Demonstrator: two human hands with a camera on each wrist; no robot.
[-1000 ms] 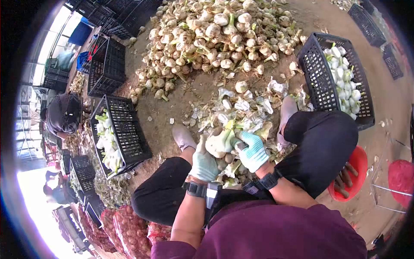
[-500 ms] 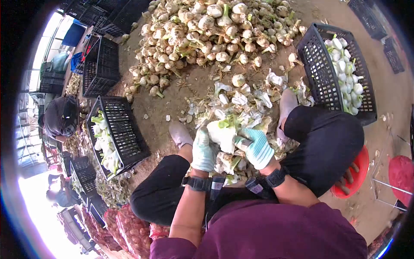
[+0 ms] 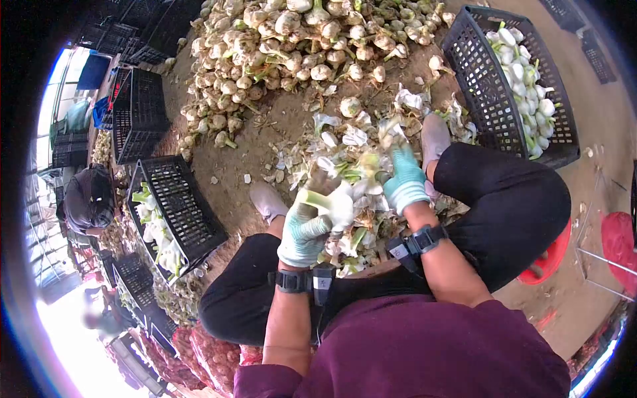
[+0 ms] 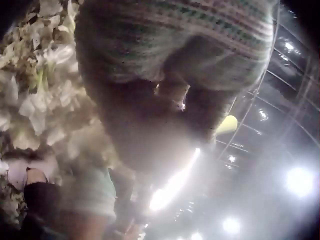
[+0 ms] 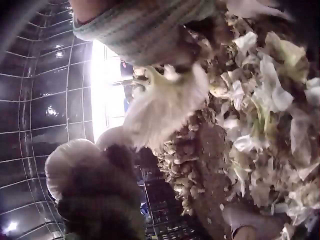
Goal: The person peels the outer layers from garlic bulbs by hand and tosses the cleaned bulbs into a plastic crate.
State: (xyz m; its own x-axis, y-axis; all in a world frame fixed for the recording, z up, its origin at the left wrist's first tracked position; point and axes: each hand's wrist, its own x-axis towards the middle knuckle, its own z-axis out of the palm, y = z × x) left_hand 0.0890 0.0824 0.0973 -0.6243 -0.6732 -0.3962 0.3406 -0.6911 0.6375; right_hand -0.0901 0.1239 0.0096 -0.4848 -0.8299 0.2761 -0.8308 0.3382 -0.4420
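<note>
My gloved left hand (image 3: 304, 235) grips a garlic bulb (image 3: 340, 204), white and stripped of its outer skin, its cut pale-green stem pointing left. In the left wrist view the hand is dark against the light, and the stem end (image 4: 227, 125) sticks out beyond it. To the right, apart from the bulb, my gloved right hand (image 3: 405, 178) holds a loose flap of garlic skin (image 5: 170, 102), which hangs below the fingers in the right wrist view. The skin and the fingertips are blurred in the head view. Peeled skins (image 3: 355, 136) litter the ground beneath both hands.
A large heap of unpeeled garlic (image 3: 285, 60) lies ahead. Black crates of white bulbs stand at the right (image 3: 481, 86) and left (image 3: 189, 205). A red bowl (image 3: 547, 262) sits beside my right knee. Another person (image 3: 89, 199) bends at the far left.
The hands have drawn apart: the right moved up and away with skin, the left kept the bulb. The bulb is whiter now and its stem has turned to the left.
</note>
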